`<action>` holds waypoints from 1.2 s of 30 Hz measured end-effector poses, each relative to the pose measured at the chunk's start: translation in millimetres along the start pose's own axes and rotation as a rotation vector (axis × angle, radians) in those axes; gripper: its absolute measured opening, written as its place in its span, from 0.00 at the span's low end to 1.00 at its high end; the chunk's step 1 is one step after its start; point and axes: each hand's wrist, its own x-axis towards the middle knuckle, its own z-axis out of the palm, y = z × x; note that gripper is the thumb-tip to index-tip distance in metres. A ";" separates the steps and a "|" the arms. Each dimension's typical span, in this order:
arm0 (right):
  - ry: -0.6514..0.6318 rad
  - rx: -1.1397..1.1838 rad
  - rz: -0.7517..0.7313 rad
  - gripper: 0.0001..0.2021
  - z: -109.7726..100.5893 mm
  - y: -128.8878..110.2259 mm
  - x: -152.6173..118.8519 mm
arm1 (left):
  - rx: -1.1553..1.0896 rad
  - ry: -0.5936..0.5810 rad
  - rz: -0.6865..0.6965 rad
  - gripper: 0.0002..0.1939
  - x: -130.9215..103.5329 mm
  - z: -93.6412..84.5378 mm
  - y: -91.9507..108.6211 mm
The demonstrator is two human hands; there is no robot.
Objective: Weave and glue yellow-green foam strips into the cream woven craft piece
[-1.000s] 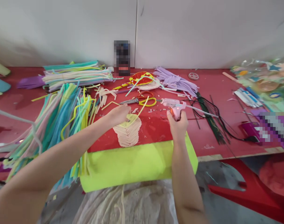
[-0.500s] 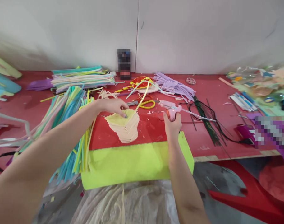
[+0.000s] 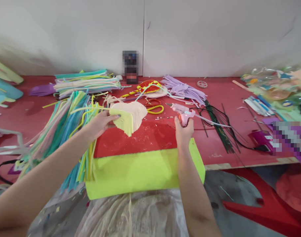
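Yellow strips form tight ribs on the tapered cream piece.

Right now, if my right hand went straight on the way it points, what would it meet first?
Carrying the pink glue gun, your right hand would probably meet the loose pale strips or the lilac bundle just beyond; height and depth are hard to judge.

Table before you. Pipe-cleaner panel in your left hand, glue gun in your right hand; scissors partly behind the panel. At left, pipe-cleaner bundle overhangs the front edge, second bundle near the back edge. Reel near back edge; wires right of the gun.
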 end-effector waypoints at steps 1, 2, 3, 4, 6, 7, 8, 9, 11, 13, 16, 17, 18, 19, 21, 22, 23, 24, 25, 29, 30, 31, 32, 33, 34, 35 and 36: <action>0.001 0.006 -0.006 0.19 0.1 -0.1 -0.1 | -0.026 0.018 -0.005 0.15 -4.1 2.7 -7.9; 0.000 0.016 -0.011 0.19 0.4 0.0 -0.2 | -0.081 0.043 -0.028 0.14 -7.6 6.8 -15.7; -0.001 0.027 -0.013 0.19 0.7 0.1 -0.2 | -0.137 0.076 -0.054 0.14 -10.6 12.0 -23.2; -0.002 0.037 -0.012 0.19 1.0 0.3 -0.2 | -0.192 0.109 -0.076 0.14 -12.9 18.0 -30.2; -0.005 0.044 -0.005 0.19 1.6 0.7 -0.2 | -0.281 0.133 -0.115 0.13 -16.2 31.0 -42.1; -0.006 0.045 -0.002 0.19 1.7 0.8 -0.3 | -0.315 0.127 -0.119 0.12 -17.5 37.1 -46.6; -0.008 0.044 0.000 0.19 1.8 0.7 -0.3 | -0.337 0.126 -0.116 0.12 -18.8 42.3 -50.0; -0.013 0.041 0.000 0.19 1.8 0.5 -0.4 | -0.343 0.126 -0.108 0.12 -20.4 46.6 -52.2; -0.020 0.039 0.001 0.20 1.7 -0.5 -0.8 | -0.328 0.120 -0.090 0.12 -25.0 51.7 -53.3; -0.025 0.041 0.001 0.20 1.6 -1.6 -1.3 | -0.303 0.089 -0.074 0.13 -32.3 52.8 -51.0; -0.026 0.037 0.000 0.21 1.8 -1.4 -1.8 | -0.276 -0.027 -0.063 0.16 -47.5 49.3 -45.0; -0.026 0.032 -0.001 0.21 1.9 -0.7 -2.0 | -0.263 -0.078 -0.074 0.18 -53.2 47.2 -43.1; -0.025 0.026 -0.002 0.21 2.1 0.3 -2.1 | -0.246 -0.119 -0.100 0.21 -58.8 44.7 -41.4; -0.024 0.020 -0.004 0.21 2.2 1.5 -2.3 | -0.226 -0.142 -0.142 0.22 -64.1 41.9 -39.9; -0.023 0.009 -0.010 0.20 2.3 3.5 -2.6 | -0.176 -0.137 -0.248 0.23 -73.2 35.9 -36.6; -0.022 0.004 -0.013 0.20 2.2 4.1 -2.8 | -0.135 -0.138 -0.298 0.23 -76.7 33.1 -34.3; -0.021 0.000 -0.017 0.20 2.1 4.1 -3.0 | -0.076 -0.162 -0.328 0.22 -79.3 30.7 -31.3; -0.018 -0.001 -0.021 0.20 1.9 3.7 -3.2 | 0.002 -0.209 -0.325 0.20 -81.0 28.9 -27.4; -0.014 0.003 -0.023 0.20 1.7 2.7 -3.3 | 0.095 -0.267 -0.283 0.18 -81.5 28.1 -22.6; -0.001 0.026 -0.029 0.20 0.3 -3.6 -3.2 | 0.502 -0.325 0.158 0.11 -71.3 36.6 1.9; -0.003 0.030 -0.031 0.20 0.1 -4.9 -3.0 | 0.600 -0.260 0.270 0.11 -65.2 41.5 7.5; -0.007 0.034 -0.033 0.20 0.1 -5.6 -2.8 | 0.702 -0.168 0.395 0.10 -57.6 47.2 12.0; -0.015 0.041 -0.033 0.21 0.4 -5.7 -2.6 | 0.797 -0.109 0.512 0.10 -48.5 53.1 15.3; -0.023 0.046 -0.031 0.21 0.8 -5.2 -2.5 | 0.883 -0.096 0.604 0.10 -38.1 58.8 17.0; -0.032 0.044 -0.026 0.22 1.5 -4.1 -2.4 | 0.950 -0.109 0.683 0.11 -26.6 63.8 17.4; -0.039 0.033 -0.021 0.23 2.3 -2.5 -2.3 | 1.014 -0.137 0.734 0.12 -14.3 67.8 16.7; -0.043 0.017 -0.015 0.24 3.2 -0.5 -2.3 | 1.068 -0.167 0.759 0.12 -1.9 70.4 15.1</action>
